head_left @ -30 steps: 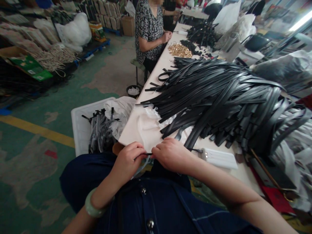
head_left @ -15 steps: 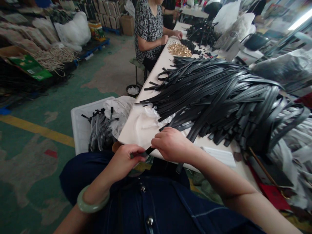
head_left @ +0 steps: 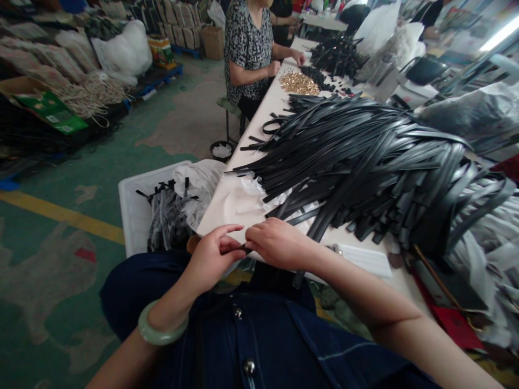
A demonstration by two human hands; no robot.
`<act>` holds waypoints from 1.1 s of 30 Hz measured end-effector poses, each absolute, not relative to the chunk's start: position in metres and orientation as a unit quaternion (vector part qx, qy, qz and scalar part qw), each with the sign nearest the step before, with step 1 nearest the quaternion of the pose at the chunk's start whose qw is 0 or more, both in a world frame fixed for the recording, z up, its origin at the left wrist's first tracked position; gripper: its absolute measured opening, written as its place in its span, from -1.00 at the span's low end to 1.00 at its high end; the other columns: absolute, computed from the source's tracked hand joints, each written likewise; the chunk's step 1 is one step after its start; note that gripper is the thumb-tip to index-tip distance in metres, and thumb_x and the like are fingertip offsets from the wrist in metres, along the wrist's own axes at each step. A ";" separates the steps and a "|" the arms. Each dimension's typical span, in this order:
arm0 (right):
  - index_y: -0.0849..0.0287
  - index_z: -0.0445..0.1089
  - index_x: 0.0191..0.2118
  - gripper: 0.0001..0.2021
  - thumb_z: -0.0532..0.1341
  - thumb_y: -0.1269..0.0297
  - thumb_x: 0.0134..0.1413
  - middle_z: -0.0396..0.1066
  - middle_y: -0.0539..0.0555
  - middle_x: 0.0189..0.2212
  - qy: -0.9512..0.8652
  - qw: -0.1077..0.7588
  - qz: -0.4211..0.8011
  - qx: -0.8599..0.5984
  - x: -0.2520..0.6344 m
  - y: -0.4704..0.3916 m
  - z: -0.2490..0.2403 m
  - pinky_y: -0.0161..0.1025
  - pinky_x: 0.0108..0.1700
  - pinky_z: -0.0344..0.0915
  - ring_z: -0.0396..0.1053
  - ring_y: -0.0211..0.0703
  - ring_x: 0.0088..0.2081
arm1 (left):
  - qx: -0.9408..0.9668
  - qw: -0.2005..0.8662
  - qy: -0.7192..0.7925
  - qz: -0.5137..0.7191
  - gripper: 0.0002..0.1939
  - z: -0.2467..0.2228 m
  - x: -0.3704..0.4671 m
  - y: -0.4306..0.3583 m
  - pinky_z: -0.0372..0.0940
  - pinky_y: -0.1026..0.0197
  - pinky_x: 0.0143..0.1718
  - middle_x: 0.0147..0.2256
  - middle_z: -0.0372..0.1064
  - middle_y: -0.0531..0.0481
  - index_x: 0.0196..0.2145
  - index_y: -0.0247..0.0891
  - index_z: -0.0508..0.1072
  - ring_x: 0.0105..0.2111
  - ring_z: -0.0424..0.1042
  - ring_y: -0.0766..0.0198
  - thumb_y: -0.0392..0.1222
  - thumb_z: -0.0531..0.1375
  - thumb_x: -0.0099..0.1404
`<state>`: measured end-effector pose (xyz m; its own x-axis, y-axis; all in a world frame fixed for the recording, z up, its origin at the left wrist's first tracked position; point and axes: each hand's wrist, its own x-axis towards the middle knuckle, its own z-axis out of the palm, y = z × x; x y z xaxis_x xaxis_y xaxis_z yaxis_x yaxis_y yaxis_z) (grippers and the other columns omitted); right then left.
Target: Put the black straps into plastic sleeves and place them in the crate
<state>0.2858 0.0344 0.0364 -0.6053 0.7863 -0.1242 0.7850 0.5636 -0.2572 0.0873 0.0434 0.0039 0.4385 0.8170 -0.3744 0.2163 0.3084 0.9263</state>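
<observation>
Low over the near corner of the white table [head_left: 227, 208], my two hands meet at the end of a narrow black strap [head_left: 245, 248]. My right hand [head_left: 275, 243] grips the strap with its fingers curled over it, hiding most of its length. At the strap's tip, my left hand [head_left: 213, 256] pinches with thumb and fingertips. Beyond my hands spreads a big pile of long black straps [head_left: 357, 146], their loose ends pointing toward me and to the left. Crumpled white paper [head_left: 253, 186] lies partly beneath the pile.
Left of the table stands a white plastic bin [head_left: 128, 216] of dark strips. A co-worker [head_left: 248, 54] sits along the table by a heap of gold-coloured pieces [head_left: 299, 82]. A ridged white block [head_left: 367, 261] lies near my right forearm.
My left hand has moved slightly up and right, its fingers opening a little around the strap tip. My right hand has shifted slightly left and down, so less strap shows between them.
</observation>
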 end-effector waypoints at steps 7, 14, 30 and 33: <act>0.24 0.35 -0.35 -0.81 0.06 0.33 0.25 0.45 0.12 -0.40 -0.881 0.033 0.161 -0.444 0.297 0.032 0.022 -0.24 -0.22 0.06 0.37 -0.16 -0.33 | 0.585 0.623 0.475 0.211 -0.44 0.004 0.092 0.045 0.36 0.18 -0.27 -0.43 0.53 0.00 0.01 -0.34 0.36 -0.36 0.52 0.17 -0.27 0.29 0.01; 0.24 0.35 -0.37 -0.78 0.02 0.35 0.27 0.43 0.10 -0.42 -0.850 0.047 0.158 -0.501 0.304 0.028 0.014 -0.23 -0.15 0.06 0.36 -0.16 -0.32 | 0.625 0.548 0.523 0.187 -0.46 0.005 0.086 0.048 0.36 0.16 -0.20 -0.40 0.55 -0.01 0.02 -0.33 0.37 -0.36 0.53 0.15 -0.28 0.25 0.03; 0.24 0.38 -0.37 -0.80 0.07 0.33 0.22 0.41 0.10 -0.45 -0.853 0.086 0.154 -0.490 0.311 0.017 0.035 -0.23 -0.21 0.09 0.32 -0.17 -0.37 | 0.630 0.573 0.496 0.170 -0.54 0.009 0.087 0.046 0.38 0.23 -0.31 -0.36 0.56 -0.03 -0.03 -0.30 0.41 -0.34 0.54 0.17 -0.33 0.17 0.05; 0.23 0.40 -0.34 -0.78 0.08 0.27 0.24 0.41 0.10 -0.45 -0.846 0.114 0.184 -0.487 0.335 0.014 0.049 -0.26 -0.24 0.13 0.32 -0.17 -0.36 | 0.622 0.585 0.494 0.162 -0.53 0.010 0.082 0.049 0.37 0.24 -0.34 -0.37 0.55 -0.02 -0.03 -0.29 0.41 -0.35 0.53 0.17 -0.29 0.24 0.04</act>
